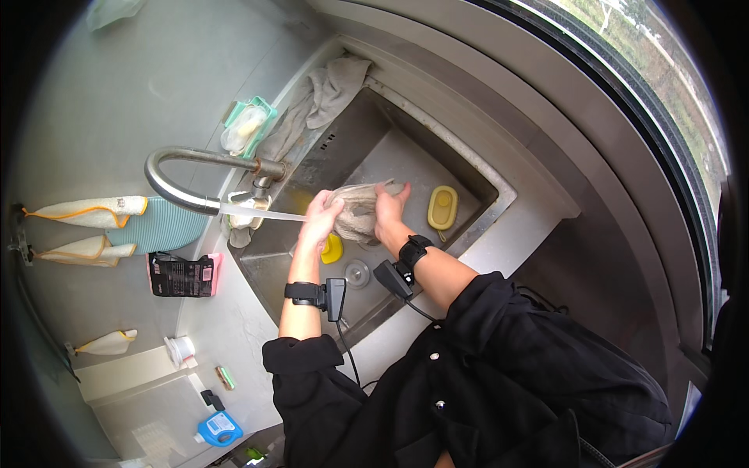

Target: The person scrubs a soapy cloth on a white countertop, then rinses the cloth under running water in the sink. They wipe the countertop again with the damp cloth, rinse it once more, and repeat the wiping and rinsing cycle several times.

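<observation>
A wet, bunched beige-grey cloth (pixel 356 213) is held between both hands over the stainless steel sink (pixel 380 158). My left hand (pixel 319 217) grips its left end, the thumb on top. The other end is in my right hand (pixel 391 206), with fingers partly spread against the fabric. Water runs from the curved metal faucet (pixel 184 199) and meets my left hand. Under the cloth, a bright yellow item (pixel 332 249) lies partly hidden in the sink, near the round drain (pixel 356 274). To the right of my right hand lies a pale yellow oval item (pixel 442 207) with a loop.
A grey towel (pixel 336 88) drapes over the sink's back ledge, by a green soap holder (pixel 251 126). A black and pink packet (pixel 184 275) stands left of the sink. Cloths (pixel 88 212) hang on the wall. A blue bottle (pixel 219 429) is at lower left.
</observation>
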The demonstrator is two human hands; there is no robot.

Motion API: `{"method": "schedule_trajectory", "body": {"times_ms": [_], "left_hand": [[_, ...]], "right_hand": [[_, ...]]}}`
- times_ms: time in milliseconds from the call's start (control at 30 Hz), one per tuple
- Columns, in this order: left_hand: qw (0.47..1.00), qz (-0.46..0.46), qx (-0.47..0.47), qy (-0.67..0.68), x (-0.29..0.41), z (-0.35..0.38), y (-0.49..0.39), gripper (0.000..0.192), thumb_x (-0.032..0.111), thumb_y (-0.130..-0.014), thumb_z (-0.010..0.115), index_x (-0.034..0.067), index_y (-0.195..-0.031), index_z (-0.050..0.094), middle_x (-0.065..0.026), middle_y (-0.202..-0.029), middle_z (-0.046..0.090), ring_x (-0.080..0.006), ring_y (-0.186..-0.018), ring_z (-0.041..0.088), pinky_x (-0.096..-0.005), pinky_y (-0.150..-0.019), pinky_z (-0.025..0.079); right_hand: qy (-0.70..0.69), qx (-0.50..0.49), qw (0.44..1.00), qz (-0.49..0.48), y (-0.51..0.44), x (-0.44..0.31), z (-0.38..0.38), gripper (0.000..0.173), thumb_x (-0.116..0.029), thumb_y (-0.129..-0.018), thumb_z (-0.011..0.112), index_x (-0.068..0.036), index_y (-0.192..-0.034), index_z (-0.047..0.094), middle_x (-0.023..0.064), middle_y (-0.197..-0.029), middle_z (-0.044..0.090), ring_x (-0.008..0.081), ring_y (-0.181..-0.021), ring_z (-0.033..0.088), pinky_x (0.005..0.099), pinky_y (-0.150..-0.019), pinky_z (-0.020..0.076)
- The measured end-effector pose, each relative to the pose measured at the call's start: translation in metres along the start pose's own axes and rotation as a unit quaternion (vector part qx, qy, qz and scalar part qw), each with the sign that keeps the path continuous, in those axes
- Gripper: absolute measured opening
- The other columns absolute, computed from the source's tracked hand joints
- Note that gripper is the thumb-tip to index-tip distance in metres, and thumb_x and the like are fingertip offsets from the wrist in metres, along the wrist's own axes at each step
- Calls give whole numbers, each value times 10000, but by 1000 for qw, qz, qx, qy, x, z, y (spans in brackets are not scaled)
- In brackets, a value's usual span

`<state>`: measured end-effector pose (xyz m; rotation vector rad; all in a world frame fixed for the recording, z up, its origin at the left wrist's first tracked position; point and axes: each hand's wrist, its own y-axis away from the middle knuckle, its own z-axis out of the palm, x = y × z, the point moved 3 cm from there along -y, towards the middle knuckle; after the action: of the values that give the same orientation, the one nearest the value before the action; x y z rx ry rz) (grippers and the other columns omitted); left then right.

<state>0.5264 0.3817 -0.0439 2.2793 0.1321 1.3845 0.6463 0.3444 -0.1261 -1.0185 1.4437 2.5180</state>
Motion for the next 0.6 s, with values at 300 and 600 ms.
{"method": "schedule_trajectory", "body": {"times_ms": [300, 600], "left_hand": [[960, 75, 21, 269, 6, 5, 16, 333, -3, -660, 424, 32, -980, 506, -55, -930, 535, -147, -894, 503, -254, -819, 396], [950, 195, 151, -193, 12, 20, 38, 223, 221, -761, 666, 20, -817, 588, -85, -706, 595, -152, -661, 558, -296, -649, 446]], "right_hand": [[-65, -222, 941, 247, 10, 39, 22, 700, -551, -837, 419, -77, -1342, 325, 146, -1348, 373, 289, -1208, 396, 418, -990, 326], [-166, -278, 909, 262, -3, 48, 50, 598, -615, -822, 419, -39, -929, 538, 121, -815, 600, 256, -739, 588, 379, -723, 486]]}}
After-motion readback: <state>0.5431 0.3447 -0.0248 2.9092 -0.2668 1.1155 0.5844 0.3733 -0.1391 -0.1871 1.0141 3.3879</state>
